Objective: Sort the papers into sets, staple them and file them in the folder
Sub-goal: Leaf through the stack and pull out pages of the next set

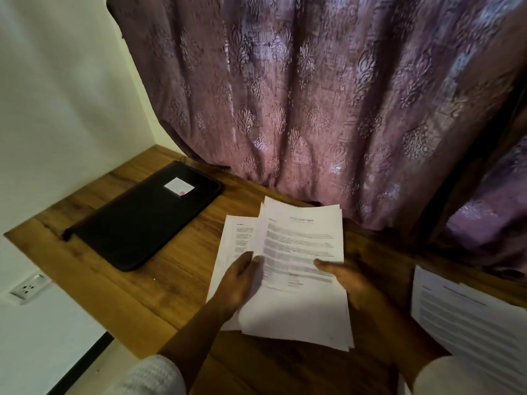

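The person holds a loose fan of papers (302, 240) between both hands, just above the wooden table (171, 283). The right hand (352, 280) grips the fan at its right edge, its thumb (325, 264) lying flat on the top sheet; its fingers are hidden beneath the sheets. The left hand (238, 283) lies over the left side of the fan, its fingertips at the edge of the top sheets as if pinching or parting them, though blur makes the exact grip hard to read.

A second pile (467, 317) of printed sheets lies on the table to the right of the right hand, apart from it. The black folder (137, 223) lies closed and flat, beyond and to the left of the left hand, with a small white label (179, 186) on its cover. A patterned curtain (313, 95) hangs beyond both hands. No stapler is in view.

The step appears to be sorting, with stapling and filing not yet done. The sheets will likely be light, thin and limp, drooping wherever they are unsupported, and smooth enough to slide over one another, so the fan could spill if the grip slackens. A thumb-over, fingers-under pinch near a side edge or corner suits them, with a tap on the table to square the edges before stapling. The folder looks stiffer and heavier, best taken by its long edge
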